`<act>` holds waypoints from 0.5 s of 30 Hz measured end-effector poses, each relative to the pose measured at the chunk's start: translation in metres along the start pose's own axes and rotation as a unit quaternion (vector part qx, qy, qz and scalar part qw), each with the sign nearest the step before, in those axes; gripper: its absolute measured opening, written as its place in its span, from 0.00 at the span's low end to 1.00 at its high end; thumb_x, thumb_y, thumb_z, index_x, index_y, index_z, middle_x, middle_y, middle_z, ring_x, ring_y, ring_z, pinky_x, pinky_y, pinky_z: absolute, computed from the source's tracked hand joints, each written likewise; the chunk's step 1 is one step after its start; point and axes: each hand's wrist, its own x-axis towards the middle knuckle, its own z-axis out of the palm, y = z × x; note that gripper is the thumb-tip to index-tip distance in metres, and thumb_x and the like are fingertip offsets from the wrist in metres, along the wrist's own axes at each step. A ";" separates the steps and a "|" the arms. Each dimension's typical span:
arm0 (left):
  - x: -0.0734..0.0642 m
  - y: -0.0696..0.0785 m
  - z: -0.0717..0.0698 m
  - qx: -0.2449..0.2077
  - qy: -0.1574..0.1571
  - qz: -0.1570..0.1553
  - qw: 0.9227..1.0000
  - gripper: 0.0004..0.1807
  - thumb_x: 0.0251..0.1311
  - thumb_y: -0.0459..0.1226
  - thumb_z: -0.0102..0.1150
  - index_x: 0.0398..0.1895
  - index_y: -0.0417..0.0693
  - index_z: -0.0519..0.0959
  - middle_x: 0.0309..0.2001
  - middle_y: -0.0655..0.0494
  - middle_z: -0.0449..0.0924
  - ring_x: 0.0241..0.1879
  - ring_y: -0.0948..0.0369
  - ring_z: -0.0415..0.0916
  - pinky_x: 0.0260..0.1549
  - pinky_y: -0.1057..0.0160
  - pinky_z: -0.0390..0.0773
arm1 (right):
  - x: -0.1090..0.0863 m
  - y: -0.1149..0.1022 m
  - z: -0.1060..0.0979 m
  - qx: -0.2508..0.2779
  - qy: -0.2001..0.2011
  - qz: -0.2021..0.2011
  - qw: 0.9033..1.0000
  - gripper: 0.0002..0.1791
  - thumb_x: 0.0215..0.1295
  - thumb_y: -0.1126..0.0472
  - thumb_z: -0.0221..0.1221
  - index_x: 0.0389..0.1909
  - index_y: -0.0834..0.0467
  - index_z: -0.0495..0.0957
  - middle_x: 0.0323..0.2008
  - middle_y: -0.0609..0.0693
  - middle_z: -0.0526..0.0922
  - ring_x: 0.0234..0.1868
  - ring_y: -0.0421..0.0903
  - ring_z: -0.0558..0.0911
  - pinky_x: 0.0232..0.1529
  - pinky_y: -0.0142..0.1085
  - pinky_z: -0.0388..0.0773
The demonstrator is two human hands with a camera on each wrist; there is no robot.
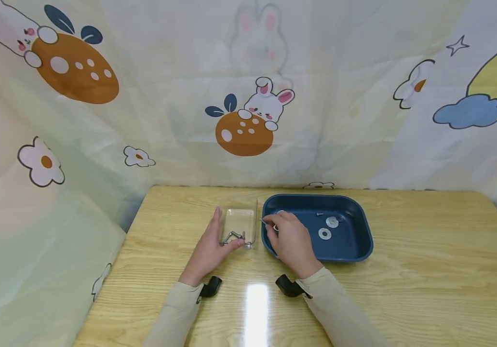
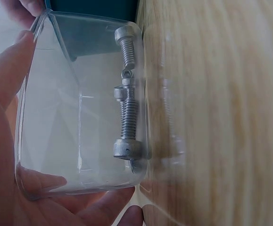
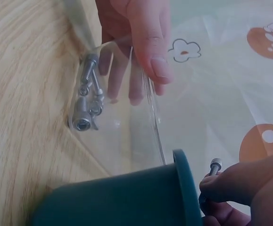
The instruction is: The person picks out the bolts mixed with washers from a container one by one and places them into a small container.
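Observation:
My left hand [image 1: 209, 250] holds a clear plastic box [image 1: 239, 219] on the table, thumb over the near side and fingers along its left. Several socket-head bolts [image 2: 128, 148] lie together at the bottom of the box. In the head view my right hand [image 1: 291, 243] is over the left end of a dark blue tray [image 1: 339, 249]. Its thumb and finger pinch a small bolt [image 3: 215, 166], head up in the right wrist view, near the tray's rim. Flat washers [image 1: 325, 233] and a small screw [image 1: 319, 214] lie in the tray; the hand hides part of its contents.
The box and tray stand side by side on a wooden table [image 1: 426, 260], close to its back edge. A curtain [image 1: 170, 96] printed with rabbits hangs behind and to the left. Black camera mounts [image 1: 289, 286] sit at both wrists.

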 end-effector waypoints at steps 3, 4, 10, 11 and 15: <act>0.000 -0.001 -0.001 -0.003 0.001 0.002 1.000 0.63 0.58 0.61 0.67 0.83 0.52 0.36 0.81 0.56 0.42 0.77 0.46 0.47 0.69 0.38 0.56 | 0.001 -0.002 0.002 0.001 0.005 -0.005 1.000 0.08 0.63 0.66 0.68 0.42 0.56 0.88 0.32 0.47 0.82 0.30 0.43 0.77 0.24 0.34 0.73; 0.001 -0.001 -0.001 -0.003 0.001 0.001 1.000 0.63 0.57 0.61 0.67 0.83 0.52 0.36 0.81 0.56 0.42 0.77 0.46 0.47 0.69 0.38 0.56 | 0.001 -0.003 0.003 0.000 0.007 -0.007 1.000 0.08 0.62 0.66 0.68 0.42 0.56 0.88 0.32 0.47 0.82 0.30 0.43 0.77 0.25 0.35 0.74; 0.001 -0.002 0.000 -0.007 0.001 -0.002 1.000 0.64 0.57 0.61 0.68 0.82 0.52 0.36 0.81 0.56 0.42 0.77 0.47 0.47 0.69 0.38 0.56 | 0.002 -0.008 0.010 0.005 0.003 -0.005 1.000 0.08 0.63 0.65 0.68 0.42 0.55 0.88 0.33 0.48 0.83 0.31 0.44 0.79 0.26 0.37 0.76; 0.001 -0.001 0.000 -0.007 0.002 -0.002 1.000 0.64 0.56 0.61 0.68 0.82 0.52 0.36 0.81 0.56 0.42 0.77 0.47 0.47 0.69 0.38 0.56 | 0.003 -0.009 0.010 0.007 0.002 -0.004 1.000 0.08 0.63 0.65 0.67 0.42 0.55 0.88 0.33 0.48 0.83 0.31 0.44 0.79 0.26 0.37 0.76; 0.000 0.000 -0.001 -0.005 -0.001 -0.004 1.000 0.64 0.56 0.62 0.67 0.83 0.52 0.36 0.81 0.56 0.42 0.77 0.47 0.47 0.69 0.38 0.57 | 0.005 -0.012 0.014 0.010 0.004 -0.010 1.000 0.07 0.63 0.65 0.67 0.41 0.55 0.88 0.32 0.47 0.83 0.30 0.44 0.79 0.26 0.36 0.75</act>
